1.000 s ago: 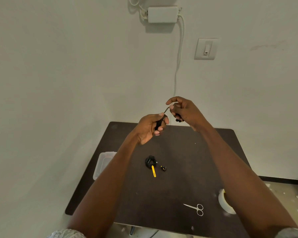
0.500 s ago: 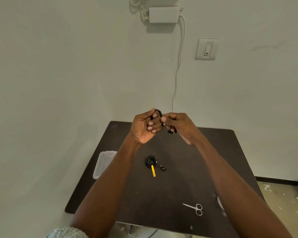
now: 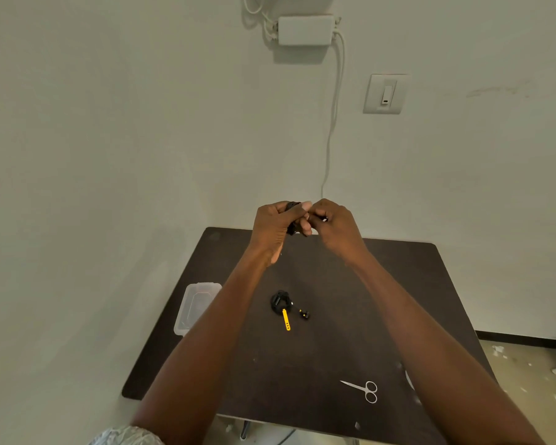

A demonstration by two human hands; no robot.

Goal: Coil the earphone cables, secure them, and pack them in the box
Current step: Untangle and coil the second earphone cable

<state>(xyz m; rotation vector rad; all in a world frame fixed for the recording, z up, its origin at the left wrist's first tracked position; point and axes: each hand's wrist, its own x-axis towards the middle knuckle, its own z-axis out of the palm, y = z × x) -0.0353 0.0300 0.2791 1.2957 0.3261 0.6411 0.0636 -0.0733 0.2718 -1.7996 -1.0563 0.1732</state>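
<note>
Earphone cables are the job here, and two sets show. Largest in sight is the dark table (image 3: 350, 316), with the clear plastic box (image 3: 197, 308) at its left edge; nothing can be made out inside it, though the view of it is poor. Both hands are raised above the table's far edge, touching each other. The left hand (image 3: 275, 228) is curled round a black bundle of cable (image 3: 292, 207), loops showing above and below the fingers. The right hand (image 3: 333, 221) pinches something small at the bundle, probably the cable's loose end, but it is too hidden to be sure. On the table lies a coiled earphone (image 3: 280, 302), bound with a yellow tie (image 3: 285, 320), its earbuds (image 3: 304, 314) just beside. Small scissors (image 3: 365, 389) lie nearer, to the right. So one set looks coiled and secured; the held one seems nearly wound and still needs tying, and neither is packed.
</note>
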